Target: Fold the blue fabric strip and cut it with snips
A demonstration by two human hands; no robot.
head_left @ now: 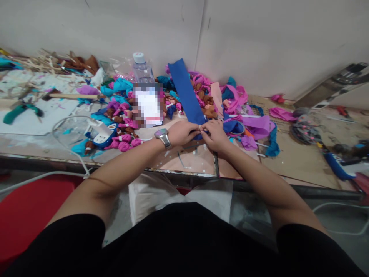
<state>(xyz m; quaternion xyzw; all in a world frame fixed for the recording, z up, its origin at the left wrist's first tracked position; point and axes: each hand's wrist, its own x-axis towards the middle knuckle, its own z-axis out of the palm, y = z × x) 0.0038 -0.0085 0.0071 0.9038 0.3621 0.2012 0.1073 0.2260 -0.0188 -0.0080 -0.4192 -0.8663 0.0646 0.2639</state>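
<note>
Left hand (pixel 184 132) and right hand (pixel 215 135) pinch a blue fabric strip (pixel 186 90) near one end; the rest stretches smooth, seemingly unworked. Pink bundles (pixel 124 146) look already gathered.

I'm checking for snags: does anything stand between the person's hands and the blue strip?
Nothing visible does. The left hand and right hand meet at the near end of the blue strip; the pink scraps lie beside it, not in between.
</note>
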